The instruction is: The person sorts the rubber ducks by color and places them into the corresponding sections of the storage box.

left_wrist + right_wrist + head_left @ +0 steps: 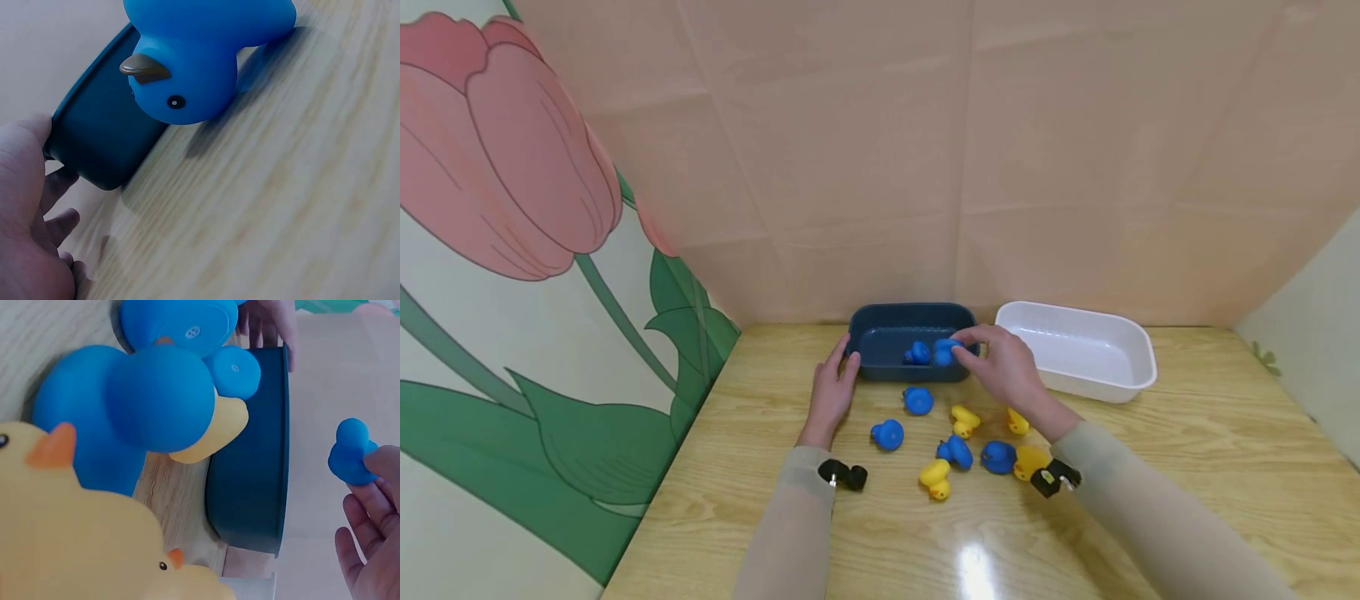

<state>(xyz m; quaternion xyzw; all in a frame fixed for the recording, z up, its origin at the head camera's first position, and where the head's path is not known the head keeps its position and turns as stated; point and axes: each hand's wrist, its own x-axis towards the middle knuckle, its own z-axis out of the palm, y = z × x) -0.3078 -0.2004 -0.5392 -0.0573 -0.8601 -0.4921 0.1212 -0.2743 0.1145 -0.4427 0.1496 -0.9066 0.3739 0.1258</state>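
My right hand (1003,362) pinches a blue rubber duck (351,450) between thumb and fingers, over the right part of a dark blue rectangular dish (880,372). Another blue duck (917,354) lies inside that dish. At the dish's left end, my left hand (831,392) touches the wall and rim with fingers extended. A blue duck (194,69) with a brown beak looms large in the left wrist view, on the table in front of the dish. Several more blue ducks, such as one (888,435) near my left wrist, and yellow ducks (936,478) lie on the table between my arms.
A white rectangular dish (1086,387) stands right of the dark one, partly behind my right hand. Both dishes stand near the back edge of the wooden table (737,517), before a pinkish cloth (865,167). A wall with painted tulips (542,158) rises at the left.
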